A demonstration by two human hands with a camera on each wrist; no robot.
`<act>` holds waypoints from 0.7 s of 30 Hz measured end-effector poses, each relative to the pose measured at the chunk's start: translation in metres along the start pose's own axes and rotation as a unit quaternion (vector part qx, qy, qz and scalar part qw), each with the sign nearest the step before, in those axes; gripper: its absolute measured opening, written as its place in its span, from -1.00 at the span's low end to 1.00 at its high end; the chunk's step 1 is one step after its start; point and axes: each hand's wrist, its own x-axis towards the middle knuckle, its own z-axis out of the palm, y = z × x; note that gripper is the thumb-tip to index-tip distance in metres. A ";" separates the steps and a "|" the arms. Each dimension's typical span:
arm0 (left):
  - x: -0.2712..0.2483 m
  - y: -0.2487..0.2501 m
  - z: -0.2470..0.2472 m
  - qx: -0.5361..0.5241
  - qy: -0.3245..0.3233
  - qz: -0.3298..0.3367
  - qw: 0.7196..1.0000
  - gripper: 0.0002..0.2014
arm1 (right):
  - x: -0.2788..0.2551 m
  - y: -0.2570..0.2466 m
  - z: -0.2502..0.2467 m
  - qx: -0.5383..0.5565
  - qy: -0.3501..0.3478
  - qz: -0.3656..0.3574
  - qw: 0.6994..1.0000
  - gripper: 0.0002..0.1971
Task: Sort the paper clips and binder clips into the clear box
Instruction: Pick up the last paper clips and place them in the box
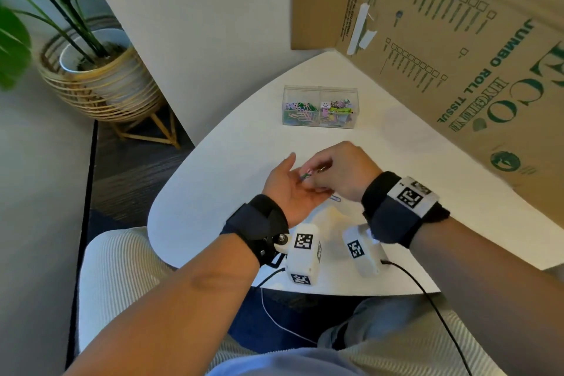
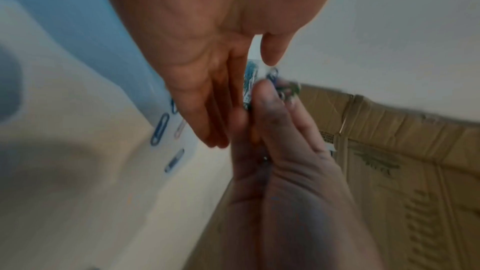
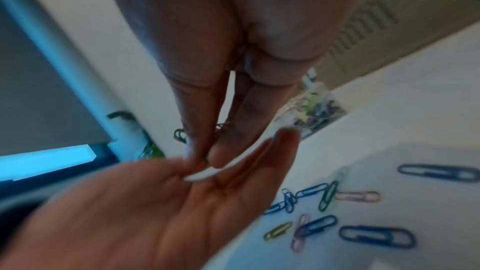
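Observation:
My left hand (image 1: pixel 290 185) lies palm up and open just above the white table (image 1: pixel 232 180), fingers straight. My right hand (image 1: pixel 320 172) hovers over that palm and pinches a few coloured paper clips (image 1: pixel 306 175) between thumb and fingertips. The left wrist view shows the left hand (image 2: pixel 207 93) flat, with the right hand (image 2: pixel 270 98) holding the clips (image 2: pixel 285 87). Seen from the right wrist, the right hand (image 3: pixel 205 155) pinches just over the left palm (image 3: pixel 161 202). Several loose paper clips (image 3: pixel 311 202) lie on the table beneath. The clear box (image 1: pixel 319 107), its two compartments holding clips, stands farther back.
A large cardboard box (image 1: pixel 457 55) stands along the table's right and back side. A potted plant in a wicker stand (image 1: pixel 100 76) sits on the floor at the left. The table's curved front edge is near my lap.

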 end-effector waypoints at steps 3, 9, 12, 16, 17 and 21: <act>-0.003 -0.006 0.006 -0.025 -0.011 -0.013 1.000 -0.62 | -0.009 -0.014 0.003 -0.207 -0.064 -0.073 0.974 -0.71; -0.004 0.007 -0.012 -0.055 -0.025 0.023 0.998 -0.58 | -0.012 -0.007 -0.023 -0.169 0.021 -0.035 0.985 -0.49; -0.008 0.018 -0.025 -0.086 -0.020 0.038 0.995 -0.58 | -0.006 0.027 -0.026 -0.270 -0.027 0.115 0.956 -0.24; -0.008 0.020 -0.037 -0.089 -0.007 0.055 0.994 -0.59 | -0.002 0.055 -0.010 -0.286 -0.048 0.197 0.937 -0.05; -0.007 0.020 -0.039 -0.092 -0.001 0.056 0.994 -0.59 | 0.000 0.054 -0.006 -0.278 -0.035 0.195 0.940 -0.05; -0.004 0.015 -0.044 -0.087 0.018 0.059 0.994 -0.59 | 0.014 0.040 0.012 -0.251 -0.015 0.176 0.952 -0.04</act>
